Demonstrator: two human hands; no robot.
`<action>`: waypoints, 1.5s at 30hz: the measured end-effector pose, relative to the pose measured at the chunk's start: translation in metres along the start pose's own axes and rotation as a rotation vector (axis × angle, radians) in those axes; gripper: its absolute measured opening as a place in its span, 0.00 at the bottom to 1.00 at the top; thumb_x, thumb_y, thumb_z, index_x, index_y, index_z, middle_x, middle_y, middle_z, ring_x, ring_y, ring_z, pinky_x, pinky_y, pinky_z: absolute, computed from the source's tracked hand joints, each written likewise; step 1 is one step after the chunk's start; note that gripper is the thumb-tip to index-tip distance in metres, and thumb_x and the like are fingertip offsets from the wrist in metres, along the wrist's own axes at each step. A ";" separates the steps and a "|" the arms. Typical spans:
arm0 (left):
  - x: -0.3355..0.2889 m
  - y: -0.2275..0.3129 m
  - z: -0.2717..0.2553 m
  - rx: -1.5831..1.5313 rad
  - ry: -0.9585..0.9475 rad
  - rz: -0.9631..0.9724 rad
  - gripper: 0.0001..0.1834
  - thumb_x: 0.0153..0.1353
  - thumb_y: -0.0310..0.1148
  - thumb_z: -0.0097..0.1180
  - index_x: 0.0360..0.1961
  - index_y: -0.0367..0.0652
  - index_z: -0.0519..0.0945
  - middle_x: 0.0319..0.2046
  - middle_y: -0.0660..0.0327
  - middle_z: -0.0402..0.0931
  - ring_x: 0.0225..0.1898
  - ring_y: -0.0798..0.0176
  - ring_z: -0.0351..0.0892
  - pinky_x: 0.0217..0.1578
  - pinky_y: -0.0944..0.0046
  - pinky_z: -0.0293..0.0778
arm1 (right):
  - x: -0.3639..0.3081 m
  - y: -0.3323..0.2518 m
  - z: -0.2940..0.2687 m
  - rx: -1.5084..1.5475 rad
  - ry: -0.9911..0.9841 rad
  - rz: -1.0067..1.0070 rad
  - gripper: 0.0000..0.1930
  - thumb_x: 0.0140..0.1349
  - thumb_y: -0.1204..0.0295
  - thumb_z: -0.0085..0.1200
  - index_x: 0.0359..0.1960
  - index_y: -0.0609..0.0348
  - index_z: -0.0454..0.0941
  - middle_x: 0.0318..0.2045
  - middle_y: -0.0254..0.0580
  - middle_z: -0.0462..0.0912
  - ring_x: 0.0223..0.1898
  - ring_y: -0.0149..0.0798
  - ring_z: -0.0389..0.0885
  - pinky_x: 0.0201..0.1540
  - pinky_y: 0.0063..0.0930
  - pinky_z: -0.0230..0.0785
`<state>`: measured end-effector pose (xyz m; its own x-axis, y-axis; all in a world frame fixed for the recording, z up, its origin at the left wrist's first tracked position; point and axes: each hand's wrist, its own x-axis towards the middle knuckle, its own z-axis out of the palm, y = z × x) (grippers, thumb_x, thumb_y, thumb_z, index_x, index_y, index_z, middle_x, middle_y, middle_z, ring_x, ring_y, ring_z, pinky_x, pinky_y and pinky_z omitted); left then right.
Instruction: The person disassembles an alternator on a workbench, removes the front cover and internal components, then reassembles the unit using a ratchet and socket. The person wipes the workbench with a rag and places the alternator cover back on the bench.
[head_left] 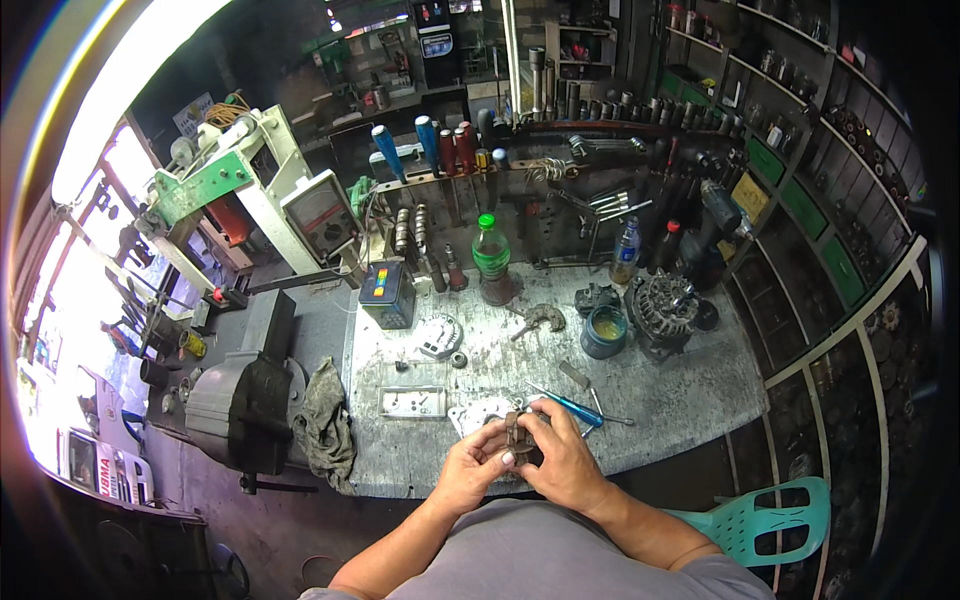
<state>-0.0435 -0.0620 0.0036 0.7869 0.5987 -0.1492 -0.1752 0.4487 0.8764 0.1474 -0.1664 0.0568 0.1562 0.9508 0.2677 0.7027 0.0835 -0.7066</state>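
My left hand [472, 470] and my right hand [568, 462] meet at the near edge of the metal-topped workbench [690, 410]. Between their fingertips they grip a small brown, rusty-looking metal part [517, 432]; its exact kind is unclear, and fingers cover some of it. Just beyond lies a pale, flat metal plate with holes [478, 414], partly hidden by my hands. A blue-handled screwdriver [574, 405] rests right of it, beside a thin metal tool [598, 402]. To the left sits a shallow clear tray [412, 402] with small pieces inside.
An alternator [662, 308] and a blue tub [604, 332] stand at the right. A green-capped bottle [490, 250] and a battery [388, 296] stand farther back. A bench vise [240, 405] and a dark rag [325, 430] are left. A green chair [775, 525] is close at right.
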 end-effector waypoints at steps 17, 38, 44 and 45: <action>-0.015 -0.005 -0.012 -0.397 -0.047 -0.084 0.35 0.79 0.23 0.67 0.83 0.40 0.69 0.67 0.54 0.85 0.68 0.58 0.86 0.67 0.57 0.85 | -0.013 -0.017 -0.002 0.020 0.065 -0.166 0.42 0.59 0.75 0.83 0.72 0.58 0.69 0.76 0.70 0.68 0.74 0.74 0.78 0.73 0.57 0.79; -0.018 -0.004 0.013 0.085 0.091 -0.073 0.35 0.77 0.20 0.69 0.82 0.31 0.72 0.67 0.53 0.87 0.62 0.64 0.89 0.63 0.62 0.88 | -0.017 -0.009 0.011 0.003 0.018 -0.023 0.38 0.58 0.77 0.80 0.71 0.65 0.77 0.78 0.76 0.66 0.79 0.79 0.71 0.78 0.59 0.73; -0.014 0.004 0.020 0.092 0.047 -0.058 0.35 0.77 0.21 0.70 0.82 0.35 0.74 0.64 0.55 0.88 0.59 0.67 0.89 0.62 0.64 0.87 | -0.017 -0.007 0.008 0.041 0.005 0.031 0.36 0.56 0.76 0.82 0.68 0.64 0.80 0.76 0.73 0.68 0.77 0.76 0.73 0.78 0.57 0.73; -0.014 0.005 0.019 0.069 0.057 -0.086 0.35 0.77 0.22 0.70 0.82 0.35 0.74 0.64 0.55 0.88 0.59 0.67 0.89 0.62 0.64 0.87 | -0.016 -0.005 0.006 0.057 0.010 0.047 0.36 0.56 0.76 0.82 0.67 0.64 0.80 0.76 0.72 0.68 0.76 0.75 0.73 0.78 0.57 0.72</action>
<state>-0.0444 -0.0809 0.0190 0.7623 0.5973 -0.2491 -0.0658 0.4544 0.8884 0.1373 -0.1799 0.0525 0.1953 0.9509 0.2401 0.6536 0.0564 -0.7547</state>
